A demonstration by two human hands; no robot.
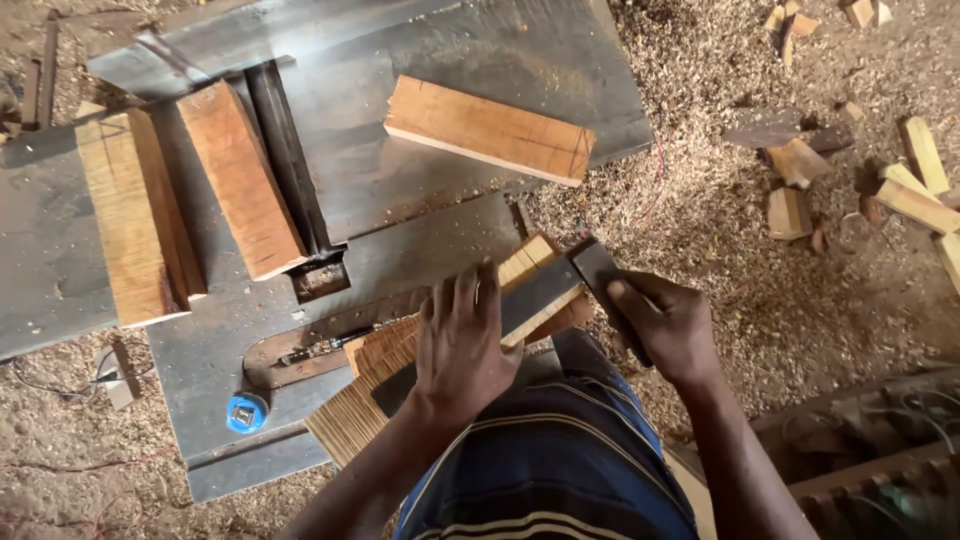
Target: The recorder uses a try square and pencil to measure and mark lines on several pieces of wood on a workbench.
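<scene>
A rough wooden block (365, 395) lies across the near part of a grey metal machine table (420, 240). A dark metal try square (545, 290) rests on the block. My left hand (462, 340) lies flat on the square's blade and presses it onto the wood. Gripping the square's thick dark stock at the block's right end is my right hand (665, 322). The block's near end shows coarse saw marks.
Three more wooden blocks lie on the table: two at the left (135, 220) (240, 175) and one at the back (488, 130). A blue tape measure (245, 411) sits near the front edge. Offcuts (905, 185) and sawdust cover the ground on the right.
</scene>
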